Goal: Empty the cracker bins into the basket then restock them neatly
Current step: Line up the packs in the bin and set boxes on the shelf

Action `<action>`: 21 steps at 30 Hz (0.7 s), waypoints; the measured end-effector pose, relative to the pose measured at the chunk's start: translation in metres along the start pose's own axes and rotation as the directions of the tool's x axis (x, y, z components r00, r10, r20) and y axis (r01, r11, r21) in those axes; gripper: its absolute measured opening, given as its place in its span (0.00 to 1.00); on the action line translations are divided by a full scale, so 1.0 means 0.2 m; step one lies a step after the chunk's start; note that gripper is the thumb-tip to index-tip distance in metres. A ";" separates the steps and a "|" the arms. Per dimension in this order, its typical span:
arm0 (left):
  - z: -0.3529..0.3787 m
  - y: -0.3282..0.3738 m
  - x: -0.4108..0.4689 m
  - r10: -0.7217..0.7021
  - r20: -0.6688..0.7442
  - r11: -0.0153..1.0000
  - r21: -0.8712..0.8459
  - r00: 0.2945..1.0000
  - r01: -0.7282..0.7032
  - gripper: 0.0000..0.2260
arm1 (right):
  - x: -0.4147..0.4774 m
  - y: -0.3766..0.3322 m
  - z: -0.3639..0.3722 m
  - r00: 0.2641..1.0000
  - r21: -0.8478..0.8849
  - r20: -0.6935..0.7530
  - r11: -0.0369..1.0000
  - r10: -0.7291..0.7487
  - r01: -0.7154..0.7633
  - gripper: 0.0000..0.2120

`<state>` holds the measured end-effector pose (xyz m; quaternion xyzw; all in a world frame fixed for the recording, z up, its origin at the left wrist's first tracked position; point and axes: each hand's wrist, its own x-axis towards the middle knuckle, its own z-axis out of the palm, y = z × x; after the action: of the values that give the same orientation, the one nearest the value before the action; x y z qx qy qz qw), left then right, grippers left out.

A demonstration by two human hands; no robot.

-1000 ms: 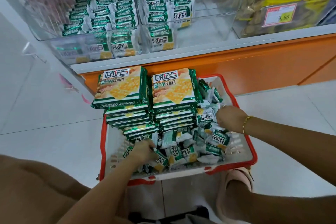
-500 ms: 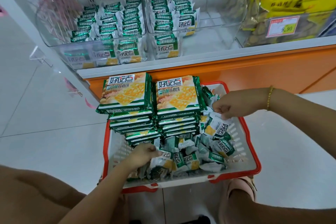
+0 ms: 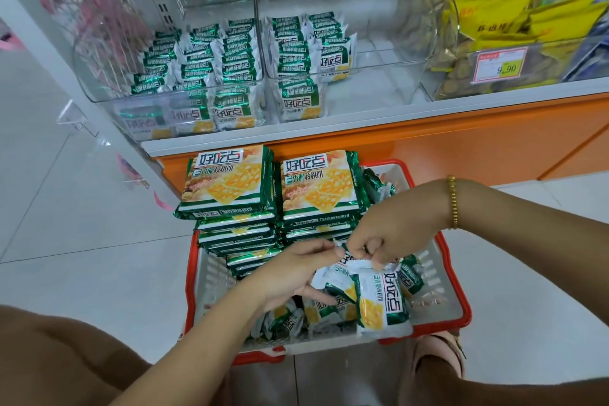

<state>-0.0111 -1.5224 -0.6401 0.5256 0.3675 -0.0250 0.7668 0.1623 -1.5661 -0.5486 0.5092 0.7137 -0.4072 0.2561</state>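
The basket has a red rim and white slotted walls. The large cracker packs stacked in it are green-edged, with white bands of lettering and pictures of yellow crackers. The small cracker packets are white and green with a yellow patch. More of these green-and-white packets fill the clear bins on the far shelf. The shelf's front panel is orange. At far right lie yellow bags behind a red-bordered price tag. The floor is pale grey tile. A gold beaded bracelet circles the right wrist.

Glossy foil cracker packets, red plastic basket, clear acrylic bins.
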 end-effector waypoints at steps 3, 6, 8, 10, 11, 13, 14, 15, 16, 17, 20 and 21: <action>0.00 0.07 -0.03 -0.017 0.054 1.000 0.011 0.998 0.016 0.27 | -0.01 0.00 -0.03 0.998 0.017 -0.068 1.000 0.007 -0.006 0.04; 0.03 0.15 -0.08 0.053 0.099 0.996 0.068 0.994 -0.060 0.16 | -0.02 0.01 -0.06 0.977 0.033 -0.211 0.999 -0.009 0.016 0.06; 0.03 0.20 -0.10 0.110 0.110 0.991 0.068 0.988 -0.118 0.15 | -0.03 0.00 -0.09 0.938 0.063 -0.344 0.996 -0.036 0.061 0.05; 0.02 0.24 -0.10 0.138 0.089 0.988 0.063 0.986 -0.144 0.19 | -0.03 -0.01 -0.12 0.866 0.080 -0.498 0.993 -0.036 0.087 0.04; 0.01 0.27 -0.11 0.155 0.060 0.987 0.043 0.986 -0.158 0.21 | -0.03 -0.01 -0.13 0.811 0.099 -0.585 0.992 -0.010 0.083 0.05; -0.02 0.35 -0.14 0.172 -0.049 0.985 -0.009 0.984 -0.173 0.30 | -0.05 -0.03 -0.16 0.674 0.162 -0.733 0.986 0.092 0.043 0.13; -0.04 0.39 -0.15 0.171 -0.096 0.984 -0.031 0.981 -0.174 0.37 | -0.07 -0.05 -0.19 0.618 0.190 -0.774 0.981 0.134 0.026 0.17; -0.07 0.43 -0.16 0.184 -0.129 0.980 -0.057 0.974 -0.192 0.38 | -0.10 -0.06 -0.21 0.592 0.207 -0.790 0.978 0.161 0.009 0.22; -0.10 0.47 -0.17 0.192 -0.171 0.975 -0.081 0.966 -0.208 0.38 | -0.12 -0.08 -0.23 0.594 0.210 -0.785 0.978 0.177 -0.013 0.27; -0.13 0.51 -0.17 0.198 -0.207 0.969 -0.108 0.958 -0.224 0.37 | -0.14 -0.09 -0.25 0.611 0.204 -0.770 0.978 0.184 -0.037 0.31; -0.21 0.63 -0.18 0.230 -0.217 0.959 -0.117 0.949 -0.259 0.42 | -0.16 -0.11 -0.30 0.621 0.143 -0.766 0.986 0.167 -0.088 0.38; -0.22 0.66 -0.18 0.246 -0.206 0.958 -0.096 0.947 -0.269 0.44 | -0.16 -0.11 -0.31 0.603 0.118 -0.782 0.988 0.156 -0.103 0.40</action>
<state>-0.0050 -1.4400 -0.5237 0.5208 0.3688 0.1491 0.7553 0.1559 -1.5339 -0.4827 0.6941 0.7019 -0.1434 -0.0704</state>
